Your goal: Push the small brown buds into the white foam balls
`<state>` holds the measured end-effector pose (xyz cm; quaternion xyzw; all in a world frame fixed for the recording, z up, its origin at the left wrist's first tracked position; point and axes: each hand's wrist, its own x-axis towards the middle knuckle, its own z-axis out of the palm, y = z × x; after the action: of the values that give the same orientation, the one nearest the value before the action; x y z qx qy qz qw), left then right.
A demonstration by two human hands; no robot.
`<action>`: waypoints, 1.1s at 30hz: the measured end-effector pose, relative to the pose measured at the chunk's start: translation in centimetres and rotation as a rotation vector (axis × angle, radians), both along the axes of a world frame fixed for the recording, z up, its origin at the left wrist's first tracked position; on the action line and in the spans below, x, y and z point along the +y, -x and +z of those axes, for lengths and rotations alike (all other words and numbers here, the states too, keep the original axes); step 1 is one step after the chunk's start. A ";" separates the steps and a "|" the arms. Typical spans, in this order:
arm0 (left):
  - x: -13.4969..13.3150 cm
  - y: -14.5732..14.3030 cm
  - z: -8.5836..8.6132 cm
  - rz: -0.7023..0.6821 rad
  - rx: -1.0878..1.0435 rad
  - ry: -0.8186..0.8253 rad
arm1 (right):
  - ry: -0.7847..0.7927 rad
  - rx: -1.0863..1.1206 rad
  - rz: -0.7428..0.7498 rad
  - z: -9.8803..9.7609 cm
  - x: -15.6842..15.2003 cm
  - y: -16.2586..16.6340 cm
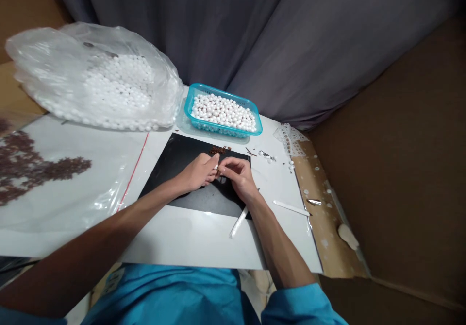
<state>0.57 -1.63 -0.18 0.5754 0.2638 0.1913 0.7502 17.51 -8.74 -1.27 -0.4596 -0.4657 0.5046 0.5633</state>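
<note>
Above the black mat (163,169), my two hands meet at the fingertips. My left hand (198,172) is closed, pinching a small white bead (216,167) between thumb and fingers. My right hand (238,175) is closed in a pinch right against that bead. Something tiny and brownish shows at its fingertips, too small to name. Just beyond the hands, a little heap of brown pieces (217,150) lies at the mat's far edge. Under my right wrist a white stick-like tool (238,223) lies partly hidden.
A blue basket (188,102) full of white beads stands behind the mat. To the left are a large clear bag (120,82) of white beads and a flat zip bag (40,164) of brown pieces. On the right lie a white pen-like tool (291,207) and tweezers (267,156).
</note>
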 end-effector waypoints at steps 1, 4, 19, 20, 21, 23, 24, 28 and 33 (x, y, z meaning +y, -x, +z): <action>-0.1 -0.1 0.0 0.011 -0.001 -0.009 | 0.000 0.010 0.004 0.0 0.0 0.0; -0.3 -0.2 -0.2 0.048 0.010 -0.040 | -0.002 0.037 0.024 -0.1 0.1 -0.1; -2.2 -0.7 1.1 0.331 0.177 -0.378 | -0.004 -0.012 0.008 -0.4 0.0 0.0; -2.3 -0.7 1.2 0.338 0.182 -0.384 | -0.003 -0.017 0.005 -0.4 0.0 0.0; -2.3 -0.8 1.2 0.344 0.185 -0.386 | 0.002 -0.023 0.001 -0.4 0.0 -0.1; -2.4 -0.8 1.2 0.347 0.185 -0.388 | 0.010 -0.033 -0.005 -0.4 0.0 -0.1; -2.4 -0.8 1.2 0.344 0.183 -0.393 | 0.012 -0.035 -0.004 -0.4 0.0 -0.1; -2.2 -0.7 0.9 0.322 0.182 -0.441 | 0.007 -0.017 0.012 -0.6 0.1 -0.3; -2.1 -0.6 0.5 0.291 0.185 -0.478 | 0.016 -0.005 0.033 -0.8 0.2 -0.4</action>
<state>1.19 -3.76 0.35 0.7071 0.3583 0.3001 0.5306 17.92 -8.56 -2.06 -0.4574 -0.4706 0.5165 0.5500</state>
